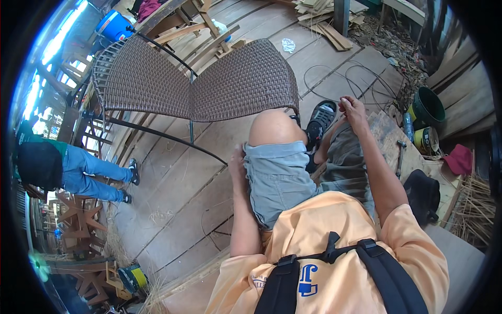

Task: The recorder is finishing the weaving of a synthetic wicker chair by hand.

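I sit with my bare knee (274, 128) raised in front of a brown woven chair (209, 78) on a black metal frame. My right hand (353, 108) is lifted beside my black sandal (320, 121), its fingers pinched together on a thin strand (334, 78) that loops over the wooden floor behind it. My left hand (238, 163) hangs down against the outside of my grey shorts (277, 178), close to the chair's front edge. Its fingers are partly hidden by the shorts.
A person in blue jeans (86, 172) stands at the left. A green bucket (429, 107), a tin can (426, 140), a hammer (400, 157), a red cap (460, 159) and a black bag (423, 194) lie at my right. Wood offcuts (327, 26) and a blue barrel (112, 26) are at the back.
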`<state>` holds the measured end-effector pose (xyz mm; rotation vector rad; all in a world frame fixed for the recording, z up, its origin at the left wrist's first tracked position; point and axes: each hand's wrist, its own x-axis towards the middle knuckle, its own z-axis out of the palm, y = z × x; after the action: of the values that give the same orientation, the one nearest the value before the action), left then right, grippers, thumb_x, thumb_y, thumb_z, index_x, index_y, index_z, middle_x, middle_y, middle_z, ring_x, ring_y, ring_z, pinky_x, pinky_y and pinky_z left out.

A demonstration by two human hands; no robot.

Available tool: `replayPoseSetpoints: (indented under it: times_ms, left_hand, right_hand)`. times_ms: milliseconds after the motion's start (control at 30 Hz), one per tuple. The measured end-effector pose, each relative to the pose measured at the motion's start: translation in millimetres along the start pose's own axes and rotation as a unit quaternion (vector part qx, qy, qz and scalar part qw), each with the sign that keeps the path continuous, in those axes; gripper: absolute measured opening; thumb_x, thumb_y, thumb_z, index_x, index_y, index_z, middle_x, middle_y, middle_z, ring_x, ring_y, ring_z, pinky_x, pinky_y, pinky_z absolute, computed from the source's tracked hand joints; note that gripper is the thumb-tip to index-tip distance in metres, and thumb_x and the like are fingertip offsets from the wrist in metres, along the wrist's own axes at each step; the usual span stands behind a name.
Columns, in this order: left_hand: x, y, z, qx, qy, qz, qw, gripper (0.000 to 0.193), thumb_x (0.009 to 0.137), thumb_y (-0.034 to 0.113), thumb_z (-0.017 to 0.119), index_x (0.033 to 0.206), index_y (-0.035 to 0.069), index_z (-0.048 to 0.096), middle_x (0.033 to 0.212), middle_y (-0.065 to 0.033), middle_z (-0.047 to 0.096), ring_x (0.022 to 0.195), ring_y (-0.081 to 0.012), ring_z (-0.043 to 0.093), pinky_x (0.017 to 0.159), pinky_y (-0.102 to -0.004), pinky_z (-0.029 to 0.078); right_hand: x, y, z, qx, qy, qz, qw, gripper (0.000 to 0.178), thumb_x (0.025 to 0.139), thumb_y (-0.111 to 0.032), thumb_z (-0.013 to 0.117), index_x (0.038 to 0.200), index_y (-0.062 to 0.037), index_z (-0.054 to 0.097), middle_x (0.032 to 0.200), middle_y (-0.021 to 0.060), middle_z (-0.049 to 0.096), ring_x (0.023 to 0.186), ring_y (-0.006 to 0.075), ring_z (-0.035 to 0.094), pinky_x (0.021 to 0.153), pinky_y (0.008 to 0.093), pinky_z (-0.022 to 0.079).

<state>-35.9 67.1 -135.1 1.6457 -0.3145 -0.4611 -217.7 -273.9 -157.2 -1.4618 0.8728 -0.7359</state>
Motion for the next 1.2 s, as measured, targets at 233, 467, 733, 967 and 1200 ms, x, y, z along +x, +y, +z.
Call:
replayPoseSetpoints:
  times_ms: [233, 467, 733, 967, 1200]
  left_hand:
    - [40.7, -130.1, -125.0, -0.133, 0.041, -0.077, 0.987, 0.041, 0.096, 0.031, 0.037, 0.103, -0.001, 0.06, 0.093, -0.0102, 0.065, 0.085, -0.0182, 0.059, 0.074, -0.0342, 0.046]
    - [-5.6, 74.0, -67.2, -0.087, 0.162, 0.082, 0.98, 0.039, 0.097, 0.031, 0.043, 0.113, -0.003, 0.053, 0.103, -0.0129, 0.061, 0.092, -0.0219, 0.06, 0.084, -0.0335, 0.046]
    - [35.5, 75.3, -3.6, 0.034, 0.032, 0.059, 0.997, 0.031, 0.096, 0.024, 0.047, 0.11, -0.002, 0.057, 0.1, -0.0107, 0.064, 0.088, -0.0167, 0.062, 0.078, -0.026, 0.046]
    - [61.6, -6.0, 43.0, 0.195, -0.07, 0.012, 0.978, 0.033, 0.097, 0.023, 0.046, 0.108, -0.006, 0.057, 0.098, -0.0121, 0.063, 0.091, -0.0164, 0.059, 0.085, -0.0289, 0.045]
    - [60.2, -46.7, 64.0, 0.3, -0.093, 0.073, 0.947, 0.04, 0.098, 0.028, 0.04, 0.113, -0.005, 0.056, 0.104, -0.0208, 0.061, 0.099, -0.0311, 0.058, 0.091, -0.0352, 0.042]
  right_hand:
    - [-0.9, -2.3, 3.4, -0.03, 0.01, -0.023, 0.999, 0.028, 0.091, -0.021, 0.053, 0.105, 0.0011, 0.062, 0.082, 0.006, 0.065, 0.07, 0.0122, 0.06, 0.064, 0.0259, 0.048]
    - [1.7, 17.2, 15.4, -0.106, 0.012, -0.102, 0.989, 0.026, 0.09, -0.02, 0.052, 0.104, -0.0024, 0.063, 0.085, 0.0113, 0.066, 0.079, 0.0184, 0.064, 0.071, 0.0293, 0.049]
    - [-5.1, 7.5, 34.4, -0.321, -0.013, -0.184, 0.929, 0.029, 0.091, -0.033, 0.05, 0.095, -0.0072, 0.062, 0.087, 0.0169, 0.063, 0.084, 0.0363, 0.06, 0.071, 0.0437, 0.047]
    - [-7.2, -1.4, 58.7, -0.376, -0.077, -0.076, 0.92, 0.035, 0.091, -0.038, 0.049, 0.1, -0.008, 0.064, 0.093, 0.0157, 0.065, 0.087, 0.0348, 0.062, 0.072, 0.044, 0.048]
    - [-22.4, 24.4, 116.0, -0.086, -0.096, -0.039, 0.991, 0.045, 0.082, -0.03, 0.065, 0.111, 0.0018, 0.055, 0.098, 0.0189, 0.062, 0.089, 0.0259, 0.061, 0.08, 0.0359, 0.047]
